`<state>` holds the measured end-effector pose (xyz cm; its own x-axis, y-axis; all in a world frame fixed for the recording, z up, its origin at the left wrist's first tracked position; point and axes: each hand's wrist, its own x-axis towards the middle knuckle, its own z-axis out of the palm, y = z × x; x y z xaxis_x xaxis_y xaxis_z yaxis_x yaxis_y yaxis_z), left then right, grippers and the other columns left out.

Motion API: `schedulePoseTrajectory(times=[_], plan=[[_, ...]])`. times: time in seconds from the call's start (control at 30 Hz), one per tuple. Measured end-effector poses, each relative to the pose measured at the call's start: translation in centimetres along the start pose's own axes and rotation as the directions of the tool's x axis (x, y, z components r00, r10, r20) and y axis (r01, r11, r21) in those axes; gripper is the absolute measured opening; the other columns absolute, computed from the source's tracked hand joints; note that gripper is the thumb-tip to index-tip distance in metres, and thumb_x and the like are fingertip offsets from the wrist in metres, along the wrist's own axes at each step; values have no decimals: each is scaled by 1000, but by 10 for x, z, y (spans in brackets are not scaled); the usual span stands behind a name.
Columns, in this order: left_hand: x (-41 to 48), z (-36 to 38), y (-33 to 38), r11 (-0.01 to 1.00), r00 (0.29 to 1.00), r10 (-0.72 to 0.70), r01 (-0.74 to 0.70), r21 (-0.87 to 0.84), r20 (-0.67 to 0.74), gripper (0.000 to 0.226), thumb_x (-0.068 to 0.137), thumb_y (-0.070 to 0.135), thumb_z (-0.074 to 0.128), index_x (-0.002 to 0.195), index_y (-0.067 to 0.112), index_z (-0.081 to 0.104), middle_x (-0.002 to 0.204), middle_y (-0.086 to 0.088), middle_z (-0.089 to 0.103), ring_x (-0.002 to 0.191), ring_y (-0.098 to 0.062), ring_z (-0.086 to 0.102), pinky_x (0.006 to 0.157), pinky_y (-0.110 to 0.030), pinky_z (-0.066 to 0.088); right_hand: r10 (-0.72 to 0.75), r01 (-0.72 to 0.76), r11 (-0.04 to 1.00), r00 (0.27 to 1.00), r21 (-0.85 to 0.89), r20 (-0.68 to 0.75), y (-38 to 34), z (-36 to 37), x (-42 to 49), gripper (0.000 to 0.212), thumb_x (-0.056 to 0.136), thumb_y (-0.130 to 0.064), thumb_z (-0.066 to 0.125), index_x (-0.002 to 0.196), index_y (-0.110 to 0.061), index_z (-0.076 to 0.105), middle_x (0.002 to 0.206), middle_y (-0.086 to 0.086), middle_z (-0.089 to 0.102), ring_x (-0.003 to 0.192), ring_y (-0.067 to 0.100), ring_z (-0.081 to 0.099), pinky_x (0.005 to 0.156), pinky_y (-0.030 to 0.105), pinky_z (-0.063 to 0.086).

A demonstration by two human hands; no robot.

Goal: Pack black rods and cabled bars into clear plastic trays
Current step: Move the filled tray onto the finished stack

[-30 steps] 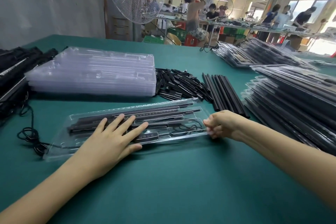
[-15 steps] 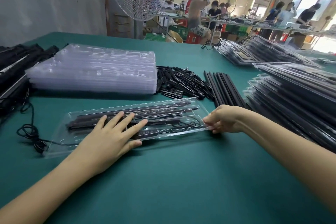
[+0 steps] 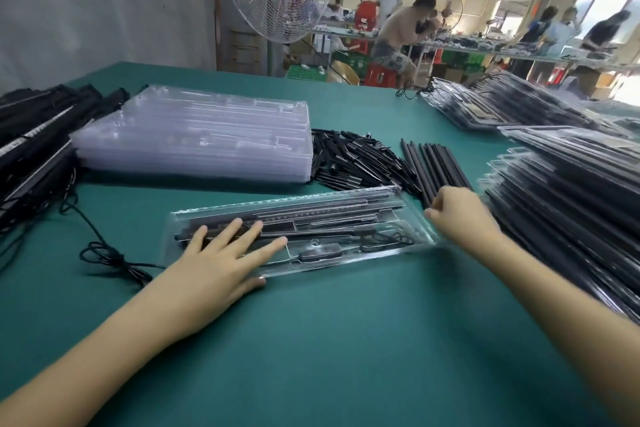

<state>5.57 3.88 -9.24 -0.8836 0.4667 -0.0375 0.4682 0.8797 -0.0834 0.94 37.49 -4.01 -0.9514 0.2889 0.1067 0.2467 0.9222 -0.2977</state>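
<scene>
Work piece: the clear plastic tray (image 3: 346, 260), loaded with black rods (image 3: 311, 231) and a cabled bar (image 3: 322, 217), lies near the middle of the green table (image 3: 346, 340). Its long side slants from near left toward far right.
Left hand: the left hand (image 3: 221, 253) is released, with fingers straight and spread, pressing flat on the tray's left half. The thumb lies at the near rim.
Right hand: the right hand (image 3: 460, 215) sits at the tray's right end, just beside the loose black rods (image 3: 436, 163). Its fingers are curled and blurred, so whether it grasps anything cannot be told.
Step (judged): seat the contents, then transfer the tray to the filled tray stack (image 3: 571, 204) at the table's right edge.
Method: press with a flat palm over the rods, not over bare plastic, which probably flexes.
Check: the coiled black cable (image 3: 388, 238) must lie wholly inside its pocket before lifting.
Lift: support both ends, since 1 hand alone is likely to bow the tray.
</scene>
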Motion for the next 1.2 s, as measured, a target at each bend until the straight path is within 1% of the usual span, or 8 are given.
schedulePoseTrajectory(times=[0.07,0.1,0.17,0.27,0.43,0.8,0.97,1.2], plan=[[1,3,7,1000,1000,-14,14,-12,8,47,77,63,-26,117,52,-48,156,6,-23,144,-22,-20,116,-48,-1,-38,40,999,992,15,-120,-5,-1,-16,37,94,-28,50,75,1,59,72,16,65,63,31,62,53,28,44],[1,3,10,1000,1000,-3,3,-9,7,56,64,63,-40,117,50,-50,157,4,-23,144,-24,-20,116,-50,0,10,-21,963,999,270,44,-12,-1,-27,46,95,-36,49,70,1,60,60,13,64,51,28,62,44,24,42],[0,4,13,999,999,-12,11,32,37,64,55,62,-46,118,48,-51,157,3,-22,144,-25,-19,116,-52,2,-52,-388,717,799,580,599,-29,5,-53,58,92,-52,48,81,3,60,60,16,67,48,24,65,36,21,44],[0,6,18,998,999,-32,33,45,-6,64,61,58,-41,122,45,-49,158,0,-17,146,-27,-14,116,-53,6,-204,-669,293,654,683,729,-51,27,-78,56,88,-46,55,105,7,50,90,27,70,79,30,72,55,32,58],[-6,-7,36,994,977,-99,106,26,-191,73,99,41,-7,135,23,53,126,-11,62,113,-35,60,75,-56,55,-98,-649,-212,758,730,645,-88,45,-85,12,90,-12,59,91,-1,55,84,19,64,76,27,64,58,34,57],[-4,-4,69,985,959,-174,171,-32,-222,61,93,46,20,121,16,66,117,-22,64,103,-45,63,67,-68,49,214,-572,-209,764,793,608,-131,51,-65,14,81,11,50,72,1,48,58,12,43,49,21,40,49,30,39],[17,16,70,964,951,-267,265,-29,-160,60,100,49,13,142,31,-26,158,-14,-10,143,-42,-6,107,-68,6,199,-576,-204,767,792,609,-123,57,-57,20,80,13,52,65,0,47,58,11,44,49,23,42,51,32,41],[20,18,74,960,949,-274,280,15,-156,65,103,43,17,133,26,-38,157,-15,-17,142,-44,-11,106,-69,3,207,-569,-186,774,801,598,-121,62,-50,10,82,8,59,76,1,54,65,11,49,61,24,47,76,40,50]])
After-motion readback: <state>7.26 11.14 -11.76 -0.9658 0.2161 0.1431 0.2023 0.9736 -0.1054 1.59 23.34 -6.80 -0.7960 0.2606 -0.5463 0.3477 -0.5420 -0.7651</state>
